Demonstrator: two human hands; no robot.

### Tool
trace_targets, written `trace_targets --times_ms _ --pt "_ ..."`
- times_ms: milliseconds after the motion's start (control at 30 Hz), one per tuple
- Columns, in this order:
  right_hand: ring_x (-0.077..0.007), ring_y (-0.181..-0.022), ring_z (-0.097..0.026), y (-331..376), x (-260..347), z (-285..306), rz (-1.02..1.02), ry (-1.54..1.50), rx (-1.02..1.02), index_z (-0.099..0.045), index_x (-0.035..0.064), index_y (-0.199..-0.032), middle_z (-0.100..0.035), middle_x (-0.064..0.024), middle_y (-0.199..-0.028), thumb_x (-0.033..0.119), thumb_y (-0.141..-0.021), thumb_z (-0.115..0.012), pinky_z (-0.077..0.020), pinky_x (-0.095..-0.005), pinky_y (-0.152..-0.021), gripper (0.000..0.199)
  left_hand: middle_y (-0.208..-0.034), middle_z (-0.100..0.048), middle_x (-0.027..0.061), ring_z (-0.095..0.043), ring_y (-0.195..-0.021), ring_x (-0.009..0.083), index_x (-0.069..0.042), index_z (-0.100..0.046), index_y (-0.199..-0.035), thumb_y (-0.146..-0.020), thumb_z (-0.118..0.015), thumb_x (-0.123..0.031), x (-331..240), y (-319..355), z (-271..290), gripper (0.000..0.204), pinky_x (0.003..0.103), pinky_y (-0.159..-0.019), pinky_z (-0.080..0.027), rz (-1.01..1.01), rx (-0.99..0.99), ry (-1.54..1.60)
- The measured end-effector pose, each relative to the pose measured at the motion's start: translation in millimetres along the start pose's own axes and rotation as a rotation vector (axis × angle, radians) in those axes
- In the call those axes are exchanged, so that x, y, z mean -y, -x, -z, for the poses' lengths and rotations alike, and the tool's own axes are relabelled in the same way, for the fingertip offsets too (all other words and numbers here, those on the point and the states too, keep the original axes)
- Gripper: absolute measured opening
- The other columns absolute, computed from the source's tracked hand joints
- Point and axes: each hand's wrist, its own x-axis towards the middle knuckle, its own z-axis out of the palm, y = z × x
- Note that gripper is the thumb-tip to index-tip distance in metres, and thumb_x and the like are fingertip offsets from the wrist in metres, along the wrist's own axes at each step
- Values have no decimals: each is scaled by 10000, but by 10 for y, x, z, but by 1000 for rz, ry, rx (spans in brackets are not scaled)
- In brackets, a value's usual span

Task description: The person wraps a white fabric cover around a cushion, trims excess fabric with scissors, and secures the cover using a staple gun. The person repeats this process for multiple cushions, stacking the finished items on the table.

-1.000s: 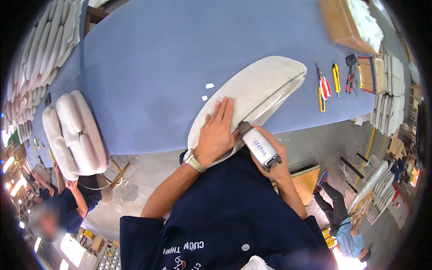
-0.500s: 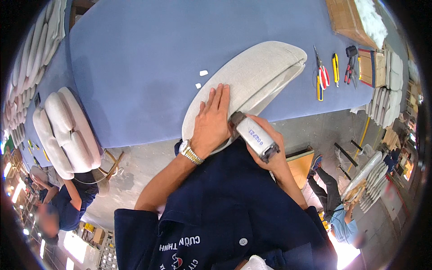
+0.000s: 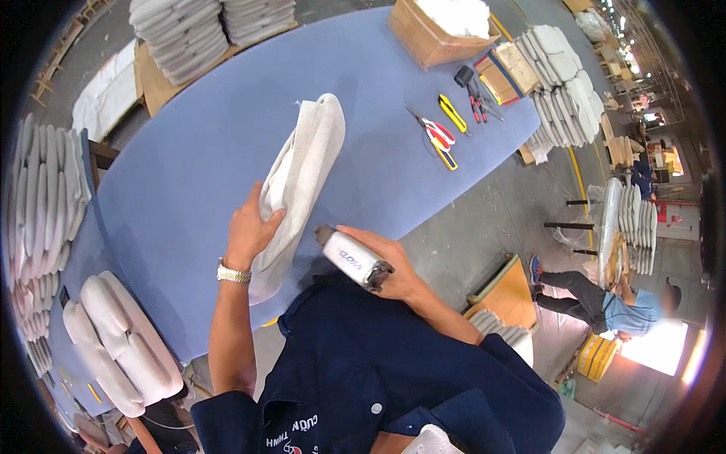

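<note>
left hand (image 3: 249, 227) clamped on near edge of white cushion cover (image 3: 302, 178), lifted on edge over blue table (image 3: 189, 151) | right hand (image 3: 393, 265) wrapped round grey tool (image 3: 352, 259), possibly a stapler | keep cover taut, tool nose square to seam

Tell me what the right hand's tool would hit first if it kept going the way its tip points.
The right hand aims the grey handheld tool up-left; its tip sits right beside the white cushion cover, probably the first contact, though depth is unclear.
</note>
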Motion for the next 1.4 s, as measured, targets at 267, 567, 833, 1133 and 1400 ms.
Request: trace_targets --times_ms 267,567,833,1133,1400 --pt "-213 -1171 -690 674 -113 -113 -265 -49 -260 -589 39 -1432 -711 -175 -1286 44 -830 -808 -518 -337 -999 641 -1217 -692 298 -661 -1146 456 -17 -556 -1441 -884 -746 -366 -361 223 13 684 512 -993 -520 99 37 9" --pt "-171 -1142 -672 897 -34 7 -168 -104 -456 -585 28 -1434 -722 -140 -1244 149 -864 -840 -513 -335 -1009 636 -1254 -694 262 -669 -1162 422 18 -632 -1342 -925 -705 -189 -416 554 779 472 465 -975 -533 126 -292 -85" --pt "-111 -903 -659 549 310 220 -90 -633 -485 -567 39 -1459 -725 -57 -1159 119 -907 -818 -570 -292 -784 612 -1405 -616 275 -613 -1297 406 38 -508 -1481 -961 -707 -176 -959 910 163 597 425 -1098 -468 -538 -138 408" --pt "-146 -814 -646 473 85 -79 35 -1099 -396 -604 31 -1377 -722 -110 -1169 57 -930 -762 -563 -323 -741 475 -1138 -717 216 -710 -1001 364 13 -613 -1332 -904 -758 -149 -1001 1006 -605 480 431 -873 -545 -494 -89 514" --pt "-155 -833 -636 412 -281 376 37 -1224 -351 -536 85 -1444 -684 -110 -1189 148 -966 -731 -542 -328 -761 520 -774 -723 117 -698 -681 237 12 -696 -1089 -912 -794 -222 -655 888 -850 309 355 -643 -522 -484 209 332"
